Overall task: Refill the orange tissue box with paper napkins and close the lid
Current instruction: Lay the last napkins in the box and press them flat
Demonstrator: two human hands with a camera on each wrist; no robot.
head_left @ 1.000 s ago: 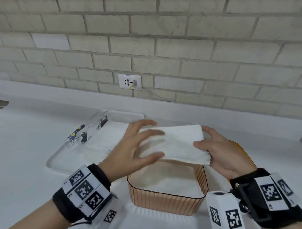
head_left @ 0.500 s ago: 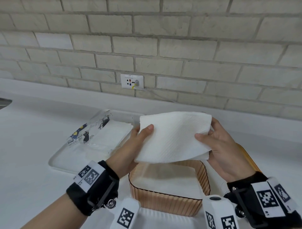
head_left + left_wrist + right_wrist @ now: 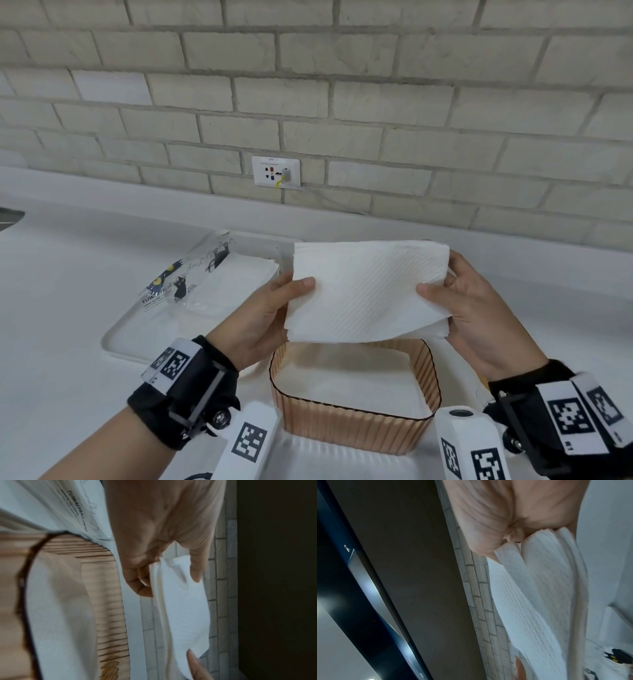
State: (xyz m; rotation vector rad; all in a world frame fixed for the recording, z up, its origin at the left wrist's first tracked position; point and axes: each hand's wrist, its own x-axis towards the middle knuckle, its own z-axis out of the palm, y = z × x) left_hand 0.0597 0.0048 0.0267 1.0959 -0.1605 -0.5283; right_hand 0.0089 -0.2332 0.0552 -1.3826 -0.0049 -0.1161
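A stack of white paper napkins (image 3: 366,291) is held tilted up on edge above the orange ribbed tissue box (image 3: 356,425), which stands open with white napkins lying inside. My left hand (image 3: 274,305) pinches the stack's left edge, thumb on the front face. My right hand (image 3: 459,301) pinches the right edge, where the sheets fan apart. The left wrist view shows the left hand (image 3: 169,577) pinching the stack (image 3: 185,612) beside the box (image 3: 106,601). In the right wrist view the napkins (image 3: 539,588) spread out from the right hand (image 3: 508,540). The box's lid shows only as an orange sliver behind the right wrist.
A white tray (image 3: 137,342) left of the box holds an opened clear napkin wrapper (image 3: 185,277) with cartoon print and more napkins (image 3: 236,281). Behind the white counter rises a brick wall with a socket (image 3: 276,170). A dark object (image 3: 10,219) shows at the far left edge.
The napkin stack went from lying flat over the box to standing tilted up on edge. My left hand shifted from resting on top to pinching the left edge.
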